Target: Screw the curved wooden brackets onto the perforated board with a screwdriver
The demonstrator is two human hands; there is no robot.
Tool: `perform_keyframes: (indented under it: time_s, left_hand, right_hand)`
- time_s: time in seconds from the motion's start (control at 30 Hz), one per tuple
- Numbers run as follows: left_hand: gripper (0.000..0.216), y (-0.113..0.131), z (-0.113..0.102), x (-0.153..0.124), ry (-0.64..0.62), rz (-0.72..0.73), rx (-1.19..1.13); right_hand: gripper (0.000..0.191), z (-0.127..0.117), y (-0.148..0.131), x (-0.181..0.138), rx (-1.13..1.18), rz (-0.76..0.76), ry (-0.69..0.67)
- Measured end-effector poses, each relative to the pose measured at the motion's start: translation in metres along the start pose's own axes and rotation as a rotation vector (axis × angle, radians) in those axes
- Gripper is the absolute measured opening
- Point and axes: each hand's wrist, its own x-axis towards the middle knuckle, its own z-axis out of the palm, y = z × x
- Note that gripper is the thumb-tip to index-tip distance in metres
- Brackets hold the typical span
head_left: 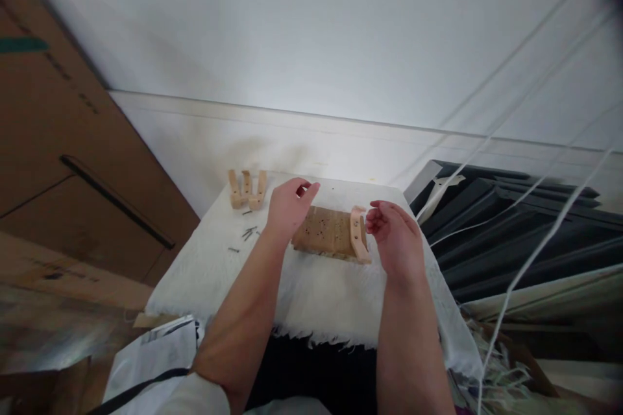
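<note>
On the white fringed cloth (331, 295) lies a brown board (324, 231) with several small dark holes. A pale, bent wooden piece (359, 235) with two holes rests across its right end. My left hand (292, 207) is over the board's left end, thumb stretched out and fingers loosely curled, with nothing visible in it. Just right of the wooden piece, my right hand (396, 240) hovers half-curled, its fingers a little apart and nothing showing in them. Several screws (250, 232) are scattered left of my left hand. Behind them stand more pale wooden pieces (247, 191).
A white wall (311, 155) runs behind the table. Large cardboard (78, 162) is at the left. Dark flat panels (516, 227) are stacked at the right, with a white cord (549, 240) hanging in front. A white bag (146, 356) is at lower left.
</note>
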Motion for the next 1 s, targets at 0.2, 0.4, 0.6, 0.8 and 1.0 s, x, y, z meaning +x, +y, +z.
perform_keyframes:
  time_s: [0.2,0.4,0.6,0.8,1.0]
  left_hand:
    - [0.036,-0.039,-0.076,-0.019,0.17,-0.129,-0.059]
    - [0.037,-0.088,-0.118,-0.057,0.185,-0.246,-0.101]
    - [0.038,-0.106,-0.126,-0.08,0.197,-0.306,-0.09]
    - [0.035,-0.096,-0.105,-0.074,0.197,-0.32,-0.053]
    - [0.031,-0.055,-0.048,-0.055,0.341,-0.241,-0.157]
  right_hand:
    - [0.019,0.078,0.02,-0.04,-0.188,0.146,-0.469]
    - [0.054,0.106,0.098,-0.073,-1.003,-0.164,-0.952]
    - [0.044,0.113,0.117,-0.104,-1.487,-0.399,-0.975]
    - [0.029,0.108,0.087,-0.094,-1.33,-0.47,-0.872]
    - [0.027,0.051,0.005,-0.056,-0.786,-0.493,-0.424]
